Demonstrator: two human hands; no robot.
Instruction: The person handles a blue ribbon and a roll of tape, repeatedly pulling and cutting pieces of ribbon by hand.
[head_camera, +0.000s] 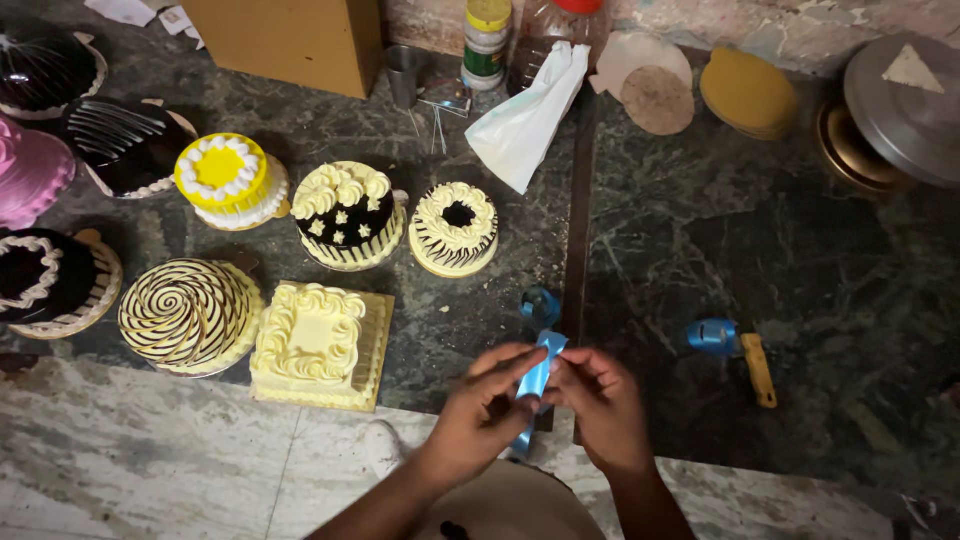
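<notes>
On the dark marble counter (760, 240), a square cream cake (315, 345) sits near the hands. The left hand (480, 415) and right hand (605, 400) both pinch a blue ribbon (538, 375) between fingertips, fingers curled, just above the counter's front edge. A slipping pinch could likely drop the ribbon toward the frosting.

one head cam only, looks steeply down from above at the dark stone table (760, 250), hands close at bottom edge, cakes upper left.
</notes>
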